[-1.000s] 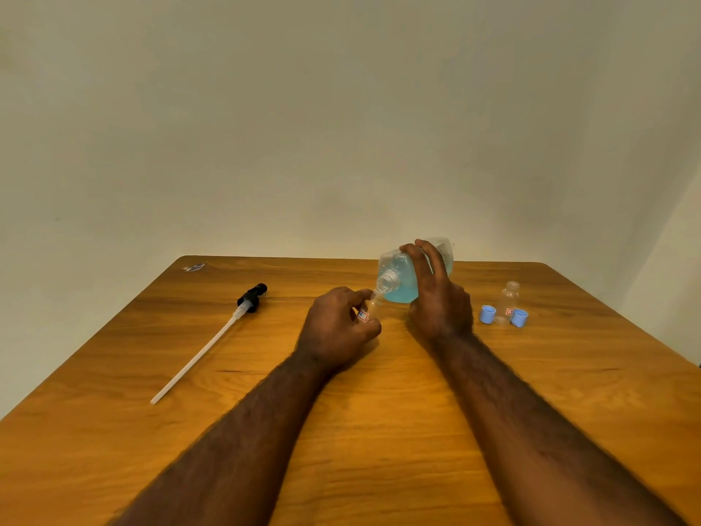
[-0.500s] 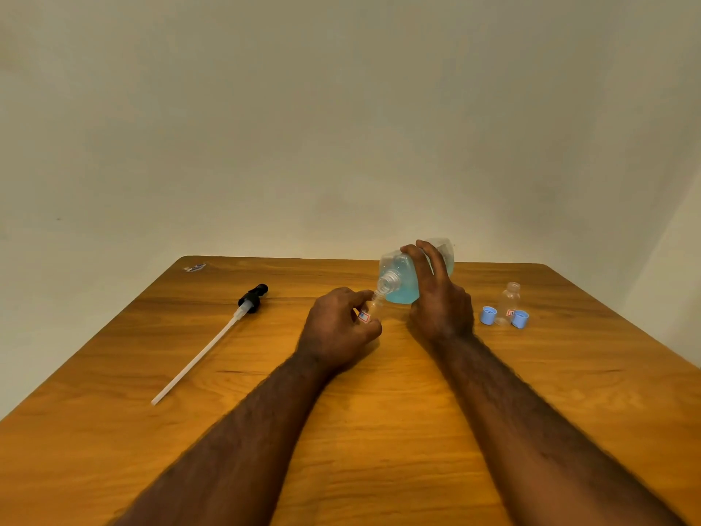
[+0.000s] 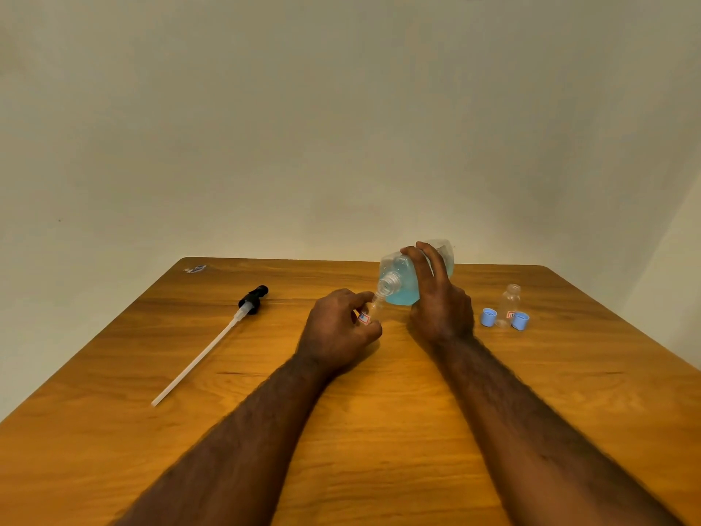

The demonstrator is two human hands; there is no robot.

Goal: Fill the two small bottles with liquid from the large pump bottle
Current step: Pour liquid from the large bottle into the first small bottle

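Tabletop (image 3: 95, 430) and tilted large bottle (image 3: 398, 296), apparently unchanged.

Both hands (image 3: 337, 330) (image 3: 442, 307) forward, seemingly curled.

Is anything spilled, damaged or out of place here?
No spill or damage shows. The pump head with its tube lies loose on the left side of the table; the large bottle has an open neck.

Plain room, wooden table (image 3: 379, 430), bare wall (image 3: 341, 127)
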